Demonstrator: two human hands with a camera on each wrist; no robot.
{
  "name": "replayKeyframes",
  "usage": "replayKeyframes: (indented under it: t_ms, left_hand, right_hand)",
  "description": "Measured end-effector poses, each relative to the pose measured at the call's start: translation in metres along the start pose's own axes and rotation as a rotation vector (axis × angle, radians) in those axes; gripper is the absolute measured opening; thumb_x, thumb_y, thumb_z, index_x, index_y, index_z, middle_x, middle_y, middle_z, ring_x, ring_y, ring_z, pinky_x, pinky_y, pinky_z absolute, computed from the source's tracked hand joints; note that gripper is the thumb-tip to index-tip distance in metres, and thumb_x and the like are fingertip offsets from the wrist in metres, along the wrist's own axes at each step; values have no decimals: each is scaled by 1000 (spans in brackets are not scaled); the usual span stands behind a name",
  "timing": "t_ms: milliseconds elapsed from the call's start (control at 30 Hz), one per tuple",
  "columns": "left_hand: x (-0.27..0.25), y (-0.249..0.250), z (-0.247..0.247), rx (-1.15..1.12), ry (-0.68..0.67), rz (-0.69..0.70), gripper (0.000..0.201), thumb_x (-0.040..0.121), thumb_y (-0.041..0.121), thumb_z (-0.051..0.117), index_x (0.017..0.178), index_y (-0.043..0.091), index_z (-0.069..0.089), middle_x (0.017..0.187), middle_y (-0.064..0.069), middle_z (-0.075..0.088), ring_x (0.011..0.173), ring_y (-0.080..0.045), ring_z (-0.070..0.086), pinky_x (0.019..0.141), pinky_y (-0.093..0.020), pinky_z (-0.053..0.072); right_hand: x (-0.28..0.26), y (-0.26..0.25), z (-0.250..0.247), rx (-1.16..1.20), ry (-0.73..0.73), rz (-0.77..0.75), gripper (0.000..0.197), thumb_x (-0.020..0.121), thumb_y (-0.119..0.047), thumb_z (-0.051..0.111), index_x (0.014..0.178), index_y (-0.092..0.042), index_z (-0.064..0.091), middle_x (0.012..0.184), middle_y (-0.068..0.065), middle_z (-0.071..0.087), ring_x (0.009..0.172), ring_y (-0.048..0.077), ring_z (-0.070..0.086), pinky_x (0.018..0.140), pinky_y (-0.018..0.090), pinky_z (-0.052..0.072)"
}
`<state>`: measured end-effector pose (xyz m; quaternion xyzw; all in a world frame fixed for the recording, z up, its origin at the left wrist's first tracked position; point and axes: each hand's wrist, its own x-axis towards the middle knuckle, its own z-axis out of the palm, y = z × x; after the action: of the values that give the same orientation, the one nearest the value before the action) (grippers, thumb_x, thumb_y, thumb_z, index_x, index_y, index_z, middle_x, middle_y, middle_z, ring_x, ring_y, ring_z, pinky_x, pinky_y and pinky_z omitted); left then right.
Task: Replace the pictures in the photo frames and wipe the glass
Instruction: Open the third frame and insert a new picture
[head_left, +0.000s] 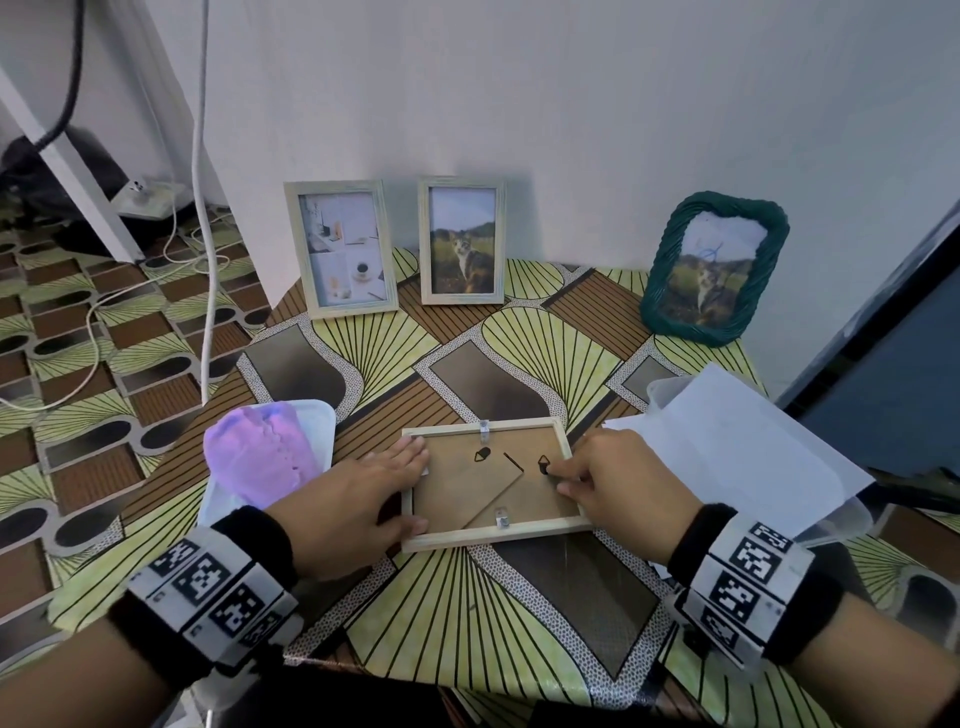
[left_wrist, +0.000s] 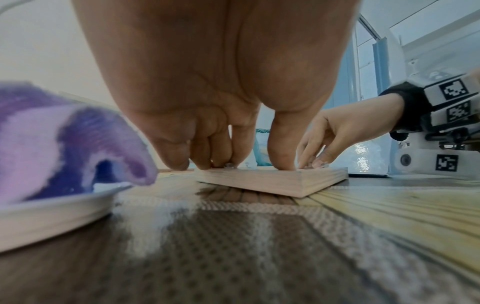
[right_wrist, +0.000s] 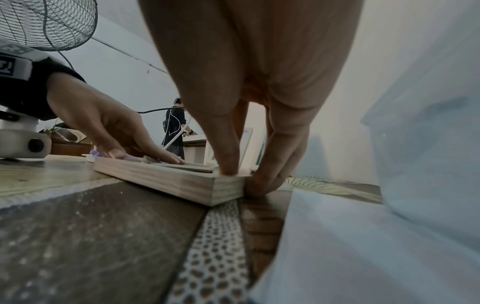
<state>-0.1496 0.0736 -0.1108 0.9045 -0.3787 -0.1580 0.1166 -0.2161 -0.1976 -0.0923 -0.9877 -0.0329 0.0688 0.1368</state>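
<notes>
While the frame (head_left: 493, 486) lies face down near the front of the table (head_left: 467, 623), both hands sit on it. Its long side runs left to right. The left hand (head_left: 358, 501) lies flat with straight fingers on the left end and holds it still. The right hand (head_left: 621, 488) curls at the right end, with a fingertip by a black clip (head_left: 544, 464) on the backing; I cannot tell if it pinches it. That hand is nearer the clip. A purple cloth (head_left: 260, 457) sits in a white tray (head_left: 319, 415) to the left. A clear tub (head_left: 670, 395) on the right holds white paper (head_left: 737, 441).
</notes>
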Motion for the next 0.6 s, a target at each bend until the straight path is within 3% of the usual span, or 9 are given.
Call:
replayKeyframes:
  t_ms: [133, 267, 333, 400, 500, 600]
  left_hand:
    - [0, 1, 0, 10, 14, 3, 75, 98, 42, 52, 156, 17, 12, 163, 7, 3, 146, 1, -7, 112, -9, -6]
    - [0, 1, 0, 0, 33, 8, 75, 97, 41, 55, 156, 17, 15, 163, 7, 6, 148, -1, -3, 114, -11, -4]
    - [1, 1, -1, -16, 39, 10, 75, 95, 41, 57, 155, 17, 19, 163, 6, 9, 148, -2, 0, 116, -12, -1]
    - [1, 0, -4, -11, 42, 24, 75, 94, 43, 59, 155, 17, 22, 163, 5, 14, 149, -3, 3, 117, -14, 1]
    - [0, 2, -4, 57, 29, 56, 80, 92, 58, 51, 156, 21, 20, 164, 4, 11, 150, -6, 0, 117, -17, -2]
    - [-1, 13, 3, 206, -39, 114, 89, 91, 67, 42, 157, 21, 5, 165, 3, -4, 150, -11, -12, 118, -24, -10]
  right_hand:
    - [-3, 3, -3, 1, 5, -50, 23, 94, -25, 59, 110, -27, 75, 101, 4, 67, 100, 20, 55, 86, 31, 42]
    - [-5, 4, -4, 14, 15, -74, 22, 92, -24, 61, 107, -25, 77, 97, 2, 71, 95, 18, 59, 85, 33, 45]
    - [-9, 4, -4, 119, 82, -28, 20, 90, -25, 63, 105, -25, 77, 85, -2, 71, 83, 14, 61, 80, 30, 49]
    - [-11, 7, -4, 253, 149, 45, 18, 89, -28, 65, 96, -16, 77, 71, -1, 68, 73, 15, 61, 77, 35, 53]
    - [-14, 10, -6, 402, 69, 154, 26, 89, -32, 65, 89, -8, 73, 74, 8, 68, 74, 24, 63, 78, 44, 55]
    - [-18, 8, -3, 446, -23, 200, 33, 90, -32, 62, 84, 0, 67, 66, 10, 56, 63, 24, 55, 71, 43, 56]
